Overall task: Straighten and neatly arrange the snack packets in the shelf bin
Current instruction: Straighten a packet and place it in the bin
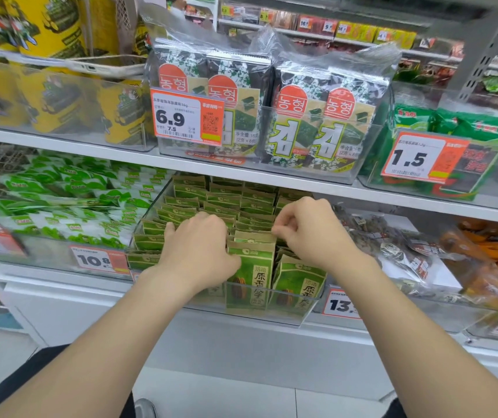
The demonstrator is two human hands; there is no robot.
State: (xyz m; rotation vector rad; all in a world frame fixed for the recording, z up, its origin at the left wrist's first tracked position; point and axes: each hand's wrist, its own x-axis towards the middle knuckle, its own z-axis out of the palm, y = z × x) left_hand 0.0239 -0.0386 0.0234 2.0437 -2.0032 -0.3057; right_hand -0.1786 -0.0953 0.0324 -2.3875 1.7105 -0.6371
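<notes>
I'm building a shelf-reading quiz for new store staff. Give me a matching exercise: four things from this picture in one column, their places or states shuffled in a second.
Column one:
1. 6.9 price tag
2. 1.5 price tag
3. 10.8 price tag
4. right hand

Column two:
A. lower shelf, left of the clear bin
B. upper shelf, right of the seaweed packs
C. pinching a packet by its top edge
D. upper shelf, in front of the seaweed packs

Pairs: 1-D, 2-B, 3-A, 4-C.
</notes>
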